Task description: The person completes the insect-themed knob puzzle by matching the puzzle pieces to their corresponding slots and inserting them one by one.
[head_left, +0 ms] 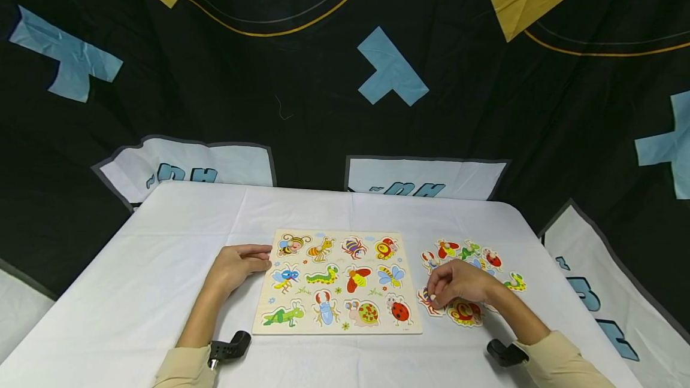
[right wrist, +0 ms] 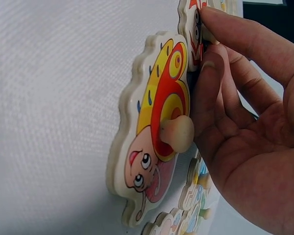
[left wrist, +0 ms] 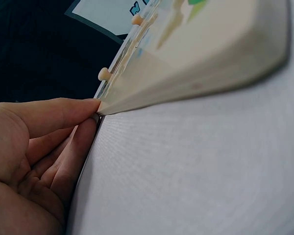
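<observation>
A pale wooden puzzle board (head_left: 342,327), printed with colourful insects, lies flat on the white table. At its left edge is my left hand (head_left: 233,268), its fingertips touching the side. The left wrist view has an extended finger (left wrist: 63,115) against the board's corner. To the right of the board, my right hand (head_left: 462,283) pinches a spider puzzle piece (head_left: 426,303) between thumb and fingertips. That piece is partly hidden by the fingers (right wrist: 235,29) in the right wrist view. Close by lies a red and yellow snail piece (right wrist: 161,98) with a round wooden knob.
Several loose insect pieces lie around my right hand, among them a ladybug (head_left: 492,258), a green caterpillar (head_left: 516,282) and a red-winged bug (head_left: 447,249). A black curtain (head_left: 318,106) with taped shapes hangs beyond the white table (head_left: 162,244).
</observation>
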The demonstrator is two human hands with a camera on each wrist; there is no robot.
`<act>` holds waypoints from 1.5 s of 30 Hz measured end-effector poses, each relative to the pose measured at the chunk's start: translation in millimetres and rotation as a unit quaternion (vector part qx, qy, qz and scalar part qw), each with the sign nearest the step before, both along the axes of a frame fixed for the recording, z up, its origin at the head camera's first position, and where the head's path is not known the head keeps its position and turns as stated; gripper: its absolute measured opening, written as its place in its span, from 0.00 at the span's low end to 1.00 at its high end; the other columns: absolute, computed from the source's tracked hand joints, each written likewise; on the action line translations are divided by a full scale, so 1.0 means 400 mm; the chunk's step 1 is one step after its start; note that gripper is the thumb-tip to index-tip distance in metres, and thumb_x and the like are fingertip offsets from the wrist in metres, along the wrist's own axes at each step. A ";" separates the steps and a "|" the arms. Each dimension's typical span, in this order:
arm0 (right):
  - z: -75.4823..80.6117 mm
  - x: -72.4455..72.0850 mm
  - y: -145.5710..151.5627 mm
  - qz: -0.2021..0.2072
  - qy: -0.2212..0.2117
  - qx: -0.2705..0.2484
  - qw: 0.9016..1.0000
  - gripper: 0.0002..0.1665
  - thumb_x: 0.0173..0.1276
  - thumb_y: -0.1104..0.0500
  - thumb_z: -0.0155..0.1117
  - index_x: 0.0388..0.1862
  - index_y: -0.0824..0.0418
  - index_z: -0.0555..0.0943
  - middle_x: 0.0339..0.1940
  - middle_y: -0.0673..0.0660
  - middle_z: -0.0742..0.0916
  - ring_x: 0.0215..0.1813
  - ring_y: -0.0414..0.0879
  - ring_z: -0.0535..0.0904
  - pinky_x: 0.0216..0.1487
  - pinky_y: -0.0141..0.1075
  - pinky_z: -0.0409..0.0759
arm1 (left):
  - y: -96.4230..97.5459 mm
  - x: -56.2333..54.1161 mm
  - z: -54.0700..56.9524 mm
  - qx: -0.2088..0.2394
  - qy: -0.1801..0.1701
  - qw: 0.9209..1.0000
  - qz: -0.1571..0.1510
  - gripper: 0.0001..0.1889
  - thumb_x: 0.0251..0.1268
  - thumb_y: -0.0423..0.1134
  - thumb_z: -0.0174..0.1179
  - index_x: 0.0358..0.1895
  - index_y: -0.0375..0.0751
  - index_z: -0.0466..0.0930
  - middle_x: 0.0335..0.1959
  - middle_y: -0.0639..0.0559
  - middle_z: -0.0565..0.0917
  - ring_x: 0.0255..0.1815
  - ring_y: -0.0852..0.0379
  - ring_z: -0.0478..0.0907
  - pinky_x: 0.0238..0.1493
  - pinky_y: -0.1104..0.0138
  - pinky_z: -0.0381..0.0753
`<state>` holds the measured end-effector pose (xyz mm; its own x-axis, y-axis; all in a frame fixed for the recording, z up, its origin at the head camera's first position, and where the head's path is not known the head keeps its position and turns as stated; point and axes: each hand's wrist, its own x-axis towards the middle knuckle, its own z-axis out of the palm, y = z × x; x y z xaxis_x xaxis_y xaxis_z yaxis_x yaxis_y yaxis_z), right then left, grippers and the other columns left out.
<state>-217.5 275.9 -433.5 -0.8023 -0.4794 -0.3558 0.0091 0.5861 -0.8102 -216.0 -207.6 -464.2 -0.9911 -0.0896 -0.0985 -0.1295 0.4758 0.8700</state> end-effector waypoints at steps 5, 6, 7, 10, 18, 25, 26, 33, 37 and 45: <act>0.003 0.001 -0.002 0.002 0.002 0.002 1.000 0.15 0.53 0.63 0.80 0.36 0.68 0.85 0.23 0.52 0.83 0.28 0.44 0.76 0.33 0.35 0.76 | -0.001 -0.004 -0.003 0.000 -0.003 1.000 0.002 0.22 0.58 0.39 0.73 0.57 0.40 0.86 0.40 0.52 0.91 0.42 0.65 0.83 0.51 0.67 0.73; 0.003 0.001 -0.001 0.002 0.002 0.003 1.000 0.15 0.53 0.63 0.80 0.36 0.68 0.85 0.23 0.52 0.83 0.28 0.44 0.76 0.33 0.35 0.76 | -0.001 -0.004 -0.004 0.002 -0.003 1.000 0.002 0.22 0.58 0.39 0.73 0.57 0.40 0.86 0.40 0.51 0.91 0.41 0.64 0.83 0.51 0.67 0.74; 0.004 0.001 -0.001 0.002 0.003 0.003 1.000 0.14 0.53 0.63 0.80 0.36 0.68 0.85 0.23 0.52 0.83 0.28 0.44 0.76 0.33 0.35 0.77 | -0.002 -0.004 -0.004 0.004 -0.003 1.000 0.002 0.22 0.58 0.39 0.73 0.57 0.40 0.86 0.40 0.51 0.91 0.41 0.64 0.83 0.51 0.68 0.74; 0.005 0.000 0.001 0.005 0.008 0.005 1.000 0.14 0.53 0.63 0.80 0.36 0.67 0.85 0.23 0.52 0.84 0.28 0.44 0.76 0.33 0.35 0.77 | -0.001 -0.004 -0.002 0.007 -0.004 1.000 0.003 0.22 0.58 0.39 0.73 0.57 0.40 0.86 0.40 0.51 0.91 0.41 0.65 0.84 0.50 0.69 0.74; 0.014 -0.005 0.002 0.005 0.014 0.011 1.000 0.14 0.54 0.62 0.80 0.36 0.65 0.86 0.24 0.52 0.84 0.29 0.45 0.77 0.35 0.36 0.78 | -0.001 -0.003 -0.001 0.010 -0.007 1.000 0.002 0.22 0.58 0.38 0.73 0.58 0.39 0.85 0.40 0.51 0.91 0.40 0.66 0.84 0.47 0.71 0.75; 0.030 -0.014 -0.005 0.006 0.015 0.019 1.000 0.13 0.54 0.62 0.79 0.36 0.65 0.86 0.24 0.52 0.85 0.29 0.44 0.78 0.37 0.37 0.78 | -0.002 -0.002 0.002 0.000 -0.005 1.000 0.001 0.22 0.58 0.40 0.73 0.57 0.41 0.86 0.41 0.52 0.91 0.43 0.65 0.83 0.52 0.67 0.73; 0.034 -0.015 -0.006 0.008 0.016 0.019 1.000 0.13 0.55 0.62 0.79 0.37 0.65 0.86 0.24 0.52 0.85 0.30 0.45 0.78 0.37 0.37 0.78 | -0.002 -0.002 0.002 -0.001 -0.004 1.000 0.001 0.22 0.58 0.40 0.73 0.57 0.41 0.86 0.41 0.52 0.91 0.43 0.64 0.82 0.53 0.66 0.73; 0.054 -0.022 -0.020 0.019 0.029 0.026 0.999 0.12 0.54 0.64 0.78 0.37 0.65 0.86 0.25 0.53 0.85 0.31 0.46 0.78 0.38 0.38 0.77 | -0.001 -0.002 -0.001 -0.002 -0.005 1.000 0.003 0.21 0.58 0.41 0.73 0.57 0.43 0.87 0.41 0.53 0.91 0.47 0.62 0.80 0.53 0.65 0.72; 0.062 -0.029 -0.027 0.019 0.038 0.031 0.999 0.12 0.54 0.63 0.79 0.37 0.65 0.86 0.24 0.53 0.85 0.30 0.46 0.78 0.36 0.38 0.77 | -0.001 -0.003 -0.002 0.003 -0.005 1.000 0.000 0.22 0.59 0.41 0.73 0.57 0.42 0.86 0.42 0.52 0.91 0.45 0.64 0.82 0.53 0.67 0.73; 0.071 -0.049 -0.052 0.011 0.034 0.027 0.999 0.12 0.54 0.64 0.78 0.36 0.66 0.86 0.22 0.51 0.84 0.28 0.44 0.76 0.33 0.38 0.76 | 0.000 -0.002 0.000 -0.004 -0.006 1.000 0.003 0.22 0.58 0.41 0.73 0.57 0.42 0.86 0.43 0.52 0.91 0.46 0.62 0.80 0.53 0.65 0.72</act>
<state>-237.3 254.9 -405.1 -0.8144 -0.4790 -0.3275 -0.0578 0.6287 -0.7755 -216.6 -207.7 -464.1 -0.9893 -0.0957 -0.1099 -0.1427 0.4813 0.8648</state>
